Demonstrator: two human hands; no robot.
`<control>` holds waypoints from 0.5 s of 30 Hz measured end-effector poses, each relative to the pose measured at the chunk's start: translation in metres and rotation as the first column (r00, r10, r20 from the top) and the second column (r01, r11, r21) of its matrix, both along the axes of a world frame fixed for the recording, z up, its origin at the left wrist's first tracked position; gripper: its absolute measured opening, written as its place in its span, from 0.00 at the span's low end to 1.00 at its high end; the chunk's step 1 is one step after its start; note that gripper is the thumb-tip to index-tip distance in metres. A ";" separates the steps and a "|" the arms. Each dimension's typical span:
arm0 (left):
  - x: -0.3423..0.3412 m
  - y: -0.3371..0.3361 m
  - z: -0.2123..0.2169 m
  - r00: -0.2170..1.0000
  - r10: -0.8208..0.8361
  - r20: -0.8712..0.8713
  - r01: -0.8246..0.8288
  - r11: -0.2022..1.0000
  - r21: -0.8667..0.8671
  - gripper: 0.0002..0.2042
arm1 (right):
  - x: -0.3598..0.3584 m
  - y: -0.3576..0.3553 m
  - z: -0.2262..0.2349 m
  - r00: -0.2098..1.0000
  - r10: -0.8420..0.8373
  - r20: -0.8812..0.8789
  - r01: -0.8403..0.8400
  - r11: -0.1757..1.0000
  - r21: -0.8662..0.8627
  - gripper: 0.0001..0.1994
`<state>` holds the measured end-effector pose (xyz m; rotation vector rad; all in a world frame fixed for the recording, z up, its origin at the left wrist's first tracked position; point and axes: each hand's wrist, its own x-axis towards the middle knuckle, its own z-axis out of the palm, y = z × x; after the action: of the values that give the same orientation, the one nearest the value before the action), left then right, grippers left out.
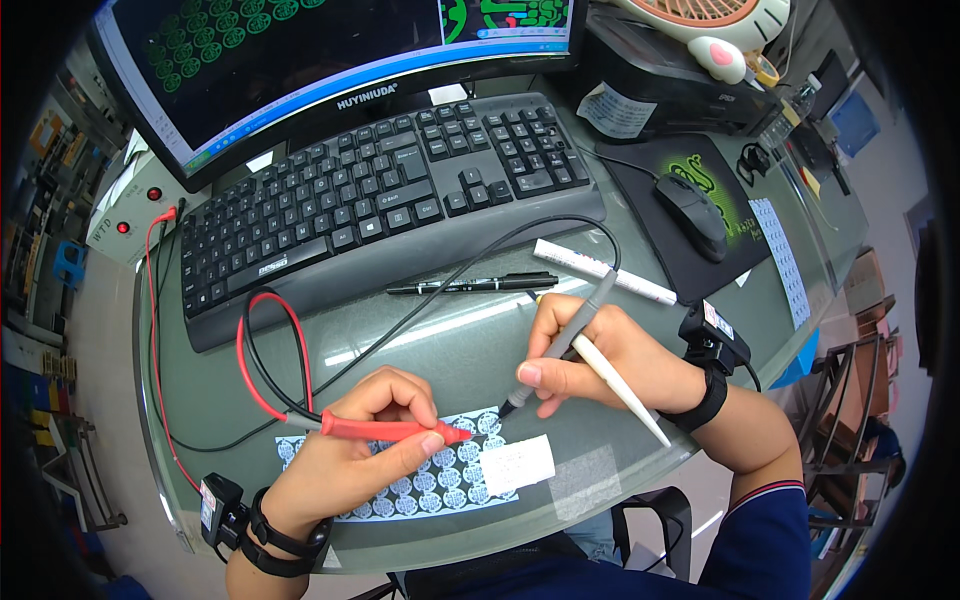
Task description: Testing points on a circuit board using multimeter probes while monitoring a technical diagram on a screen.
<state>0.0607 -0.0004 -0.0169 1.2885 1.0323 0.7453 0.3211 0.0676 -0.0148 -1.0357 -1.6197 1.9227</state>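
Observation:
A panel of small round circuit boards (425,490), blue-white in colour, lies on the glass desktop in front of me. My left hand (350,465) grips a red test probe (375,429), its tip over the panel's upper right part. Between the fingers of my right hand (600,350) is a grey and black test probe (585,320), slanting down to the panel's top right corner. The same hand also holds a slim cream-white pen-like stick (622,390), pointing down to the right. A white paper slip (517,465) covers part of the panel's right side.
Behind my hands are a black marker (475,284), a white marker (605,271) and a black keyboard (380,200). The probe cables loop over the desk, the red one to a box (135,210). A mouse (690,215), monitor (330,60) and printer (660,85) stand beyond.

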 end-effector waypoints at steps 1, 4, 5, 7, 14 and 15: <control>0.000 0.000 0.001 1.000 0.000 0.000 0.000 1.000 0.000 0.08 | 0.000 -0.001 -0.001 1.000 0.000 0.000 0.000 1.000 0.000 0.11; 0.001 0.000 0.002 1.000 0.005 0.018 -0.004 1.000 -0.031 0.08 | 0.000 -0.002 -0.003 1.000 -0.008 -0.024 0.009 0.999 0.048 0.14; 0.000 0.000 0.000 1.000 0.001 0.016 -0.001 0.999 -0.033 0.08 | 0.001 -0.002 -0.003 1.000 -0.006 -0.017 0.006 0.999 0.047 0.14; 0.000 0.000 -0.001 1.000 -0.003 0.014 0.003 0.999 -0.034 0.09 | 0.001 -0.002 -0.003 1.000 -0.004 -0.010 0.005 0.999 0.047 0.14; 0.001 0.000 -0.002 1.000 -0.005 0.006 0.006 1.000 -0.012 0.08 | 0.000 -0.001 -0.002 1.000 -0.008 -0.026 0.009 1.000 0.020 0.12; 0.001 0.000 -0.002 1.000 -0.002 0.004 0.002 1.000 -0.006 0.08 | 0.000 -0.001 0.000 1.000 -0.002 -0.006 0.002 1.000 -0.006 0.10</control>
<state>0.0617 -0.0001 -0.0190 1.2827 1.0291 0.7420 0.3207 0.0667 -0.0152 -1.0325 -1.6099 1.9291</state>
